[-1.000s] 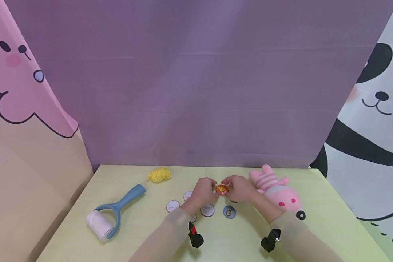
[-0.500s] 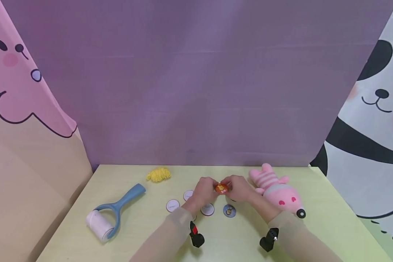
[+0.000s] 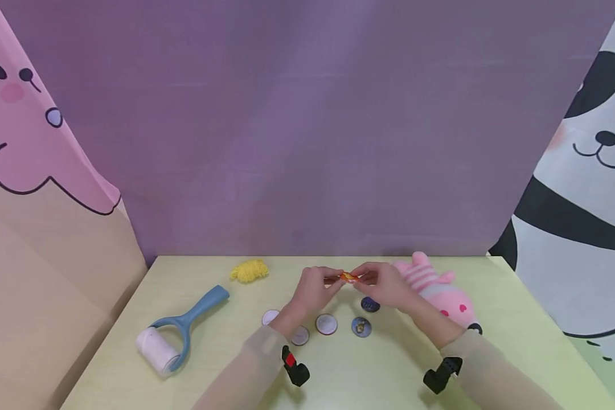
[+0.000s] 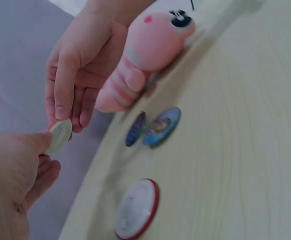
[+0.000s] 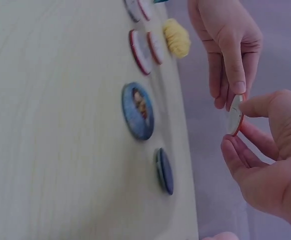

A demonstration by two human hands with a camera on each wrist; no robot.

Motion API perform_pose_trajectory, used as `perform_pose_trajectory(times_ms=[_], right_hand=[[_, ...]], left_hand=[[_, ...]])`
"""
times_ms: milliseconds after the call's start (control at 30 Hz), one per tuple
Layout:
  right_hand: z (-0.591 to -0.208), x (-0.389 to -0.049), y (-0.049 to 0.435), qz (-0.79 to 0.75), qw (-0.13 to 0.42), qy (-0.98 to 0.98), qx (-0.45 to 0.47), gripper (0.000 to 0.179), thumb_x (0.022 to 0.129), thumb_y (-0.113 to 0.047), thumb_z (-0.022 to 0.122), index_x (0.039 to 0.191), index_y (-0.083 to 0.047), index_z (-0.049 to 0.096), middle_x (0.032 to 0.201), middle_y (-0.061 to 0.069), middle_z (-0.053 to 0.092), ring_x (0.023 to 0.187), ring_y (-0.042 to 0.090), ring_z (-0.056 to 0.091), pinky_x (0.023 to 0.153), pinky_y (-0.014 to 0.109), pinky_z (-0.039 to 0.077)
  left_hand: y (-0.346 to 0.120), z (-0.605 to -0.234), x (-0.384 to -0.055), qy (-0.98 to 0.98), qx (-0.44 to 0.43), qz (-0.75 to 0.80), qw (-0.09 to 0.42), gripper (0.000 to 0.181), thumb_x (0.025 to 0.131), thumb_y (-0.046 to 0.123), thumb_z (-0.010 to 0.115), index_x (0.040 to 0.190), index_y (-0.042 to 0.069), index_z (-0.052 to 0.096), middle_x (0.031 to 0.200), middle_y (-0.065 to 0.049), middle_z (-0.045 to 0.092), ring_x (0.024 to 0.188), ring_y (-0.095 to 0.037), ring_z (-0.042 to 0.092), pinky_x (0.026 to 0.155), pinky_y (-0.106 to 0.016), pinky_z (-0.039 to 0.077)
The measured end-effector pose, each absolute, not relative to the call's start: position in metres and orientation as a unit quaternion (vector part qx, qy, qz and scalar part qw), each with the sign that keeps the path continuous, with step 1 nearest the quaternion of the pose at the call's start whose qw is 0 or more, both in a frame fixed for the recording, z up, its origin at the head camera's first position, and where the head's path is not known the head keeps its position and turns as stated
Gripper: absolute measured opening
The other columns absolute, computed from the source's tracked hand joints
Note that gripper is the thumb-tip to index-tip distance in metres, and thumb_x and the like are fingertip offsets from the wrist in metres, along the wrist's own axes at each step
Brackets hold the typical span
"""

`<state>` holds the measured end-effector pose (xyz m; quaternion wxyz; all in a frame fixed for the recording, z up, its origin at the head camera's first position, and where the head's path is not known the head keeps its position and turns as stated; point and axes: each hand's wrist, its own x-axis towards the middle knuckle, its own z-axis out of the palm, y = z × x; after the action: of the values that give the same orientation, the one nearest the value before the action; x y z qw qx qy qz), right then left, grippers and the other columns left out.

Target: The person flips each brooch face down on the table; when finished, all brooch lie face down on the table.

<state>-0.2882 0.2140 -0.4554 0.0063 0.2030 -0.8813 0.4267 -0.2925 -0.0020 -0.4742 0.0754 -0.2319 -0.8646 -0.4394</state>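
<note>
My left hand [image 3: 314,291] and right hand [image 3: 384,286] pinch a round orange badge [image 3: 349,278] between thumbs and fingers, one at each side. They hold it tilted above the far part of the table. In both wrist views the badge's pale back [image 4: 60,136] shows. Below the hands lie a blue badge [image 3: 361,327] with a small picture and a dark blue badge [image 3: 370,304]. White-faced badges lie nearer the left arm, among them one with a red rim [image 3: 326,324]. My left forearm hides part of that group.
A pink plush toy [image 3: 448,302] lies beside my right forearm. At the left are a blue-handled lint roller [image 3: 184,324] and a bundle of yellow yarn [image 3: 249,271]. A purple cloth [image 3: 307,142] hangs behind the table's far edge.
Both hands have lifted the orange badge up and away from the table, and its face has tipped to a thin sliver in the head view. The dark blue badge is now uncovered.
</note>
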Motion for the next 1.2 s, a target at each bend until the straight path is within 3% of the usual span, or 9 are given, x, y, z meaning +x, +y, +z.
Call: perform_pose_trajectory(times_ms=[133, 267, 400, 700, 833, 1200], right_hand=[[-0.442, -0.282, 0.214, 0.486, 0.002, -0.86, 0.154, 0.02, 0.098, -0.013, 0.076, 0.114, -0.002, 0.075, 0.111, 0.015, 0.077, 0.103, 0.028, 0.075, 0.083, 0.02, 0.059], [-0.433, -0.278, 0.209, 0.523, 0.032, -0.841, 0.135, 0.021, 0.101, -0.017, 0.074, 0.112, 0.001, 0.073, 0.109, 0.018, 0.075, 0.097, 0.02, 0.074, 0.081, 0.018, 0.057], [-0.428, -0.276, 0.204, 0.543, 0.061, -0.826, 0.138, 0.021, 0.102, -0.016, 0.072, 0.112, 0.002, 0.073, 0.104, 0.021, 0.076, 0.085, 0.008, 0.071, 0.08, 0.018, 0.059], [-0.422, -0.273, 0.2, 0.543, 0.077, -0.82, 0.166, 0.018, 0.102, -0.01, 0.071, 0.116, 0.003, 0.073, 0.101, 0.022, 0.076, 0.08, 0.018, 0.073, 0.078, 0.024, 0.063], [-0.421, -0.273, 0.199, 0.546, 0.079, -0.819, 0.162, 0.021, 0.101, -0.007, 0.072, 0.119, 0.003, 0.073, 0.1, 0.022, 0.075, 0.079, 0.014, 0.073, 0.076, 0.022, 0.063], [-0.424, -0.271, 0.199, 0.558, 0.046, -0.817, 0.138, 0.031, 0.098, -0.004, 0.073, 0.128, 0.003, 0.07, 0.099, 0.022, 0.068, 0.078, 0.014, 0.073, 0.07, 0.022, 0.061]], left_hand=[[-0.004, -0.463, -0.29, -0.839, -0.253, -0.467, 0.118, 0.026, 0.1, 0.013, 0.075, 0.124, 0.002, 0.078, 0.114, -0.013, 0.082, 0.099, -0.022, 0.081, 0.086, -0.024, 0.064], [-0.007, -0.453, -0.287, -0.83, -0.247, -0.48, 0.144, 0.023, 0.1, 0.01, 0.075, 0.122, 0.004, 0.08, 0.109, -0.01, 0.083, 0.095, -0.02, 0.081, 0.083, -0.02, 0.063], [-0.01, -0.445, -0.284, -0.819, -0.232, -0.507, 0.135, 0.02, 0.099, 0.009, 0.075, 0.117, 0.006, 0.082, 0.102, -0.008, 0.084, 0.09, -0.018, 0.081, 0.08, -0.016, 0.062], [-0.017, -0.436, -0.282, -0.809, -0.235, -0.52, 0.138, 0.028, 0.098, 0.008, 0.076, 0.126, 0.01, 0.079, 0.096, -0.009, 0.083, 0.086, -0.019, 0.081, 0.076, -0.016, 0.061], [-0.019, -0.434, -0.283, -0.812, -0.25, -0.51, 0.129, 0.031, 0.098, 0.008, 0.076, 0.128, 0.01, 0.078, 0.097, -0.009, 0.083, 0.088, -0.02, 0.081, 0.078, -0.017, 0.062], [-0.015, -0.436, -0.279, -0.837, -0.261, -0.472, 0.092, 0.05, 0.089, 0.012, 0.087, 0.136, 0.007, 0.072, 0.108, -0.008, 0.079, 0.095, -0.017, 0.076, 0.089, -0.032, 0.065]])
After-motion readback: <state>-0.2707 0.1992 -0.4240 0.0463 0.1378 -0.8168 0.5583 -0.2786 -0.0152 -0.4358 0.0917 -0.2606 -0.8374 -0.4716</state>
